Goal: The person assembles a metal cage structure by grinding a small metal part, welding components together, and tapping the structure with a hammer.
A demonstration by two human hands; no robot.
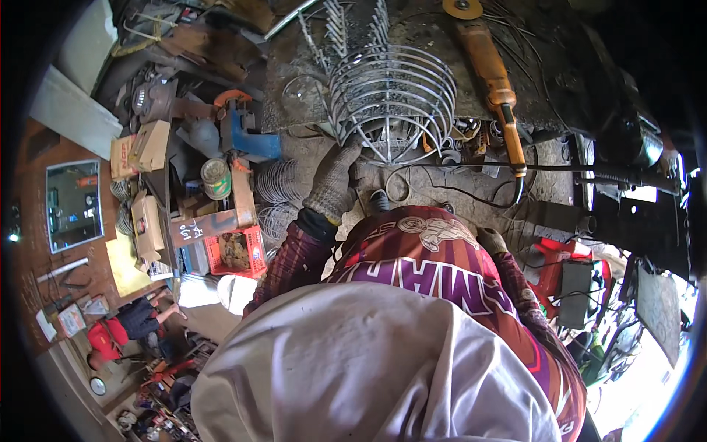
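Steel wire makes up the cage (390, 103), which overhangs the near edge of the table (427, 29). The left hand (331, 184) grips its lower left; the right hand's (490, 239) shape I can't tell. A slipping grip could tip it; swinging right might knock the grinder (490, 66).

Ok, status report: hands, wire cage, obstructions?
Left hand gripping wire cage, lower left. Right hand off cage, grip unclear. Orange grinder right of cage, apart.

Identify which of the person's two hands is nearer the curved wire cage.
The left hand, gloved in grey, at the near edge of the wire cage; the right hand is farther off, beside the shirt.
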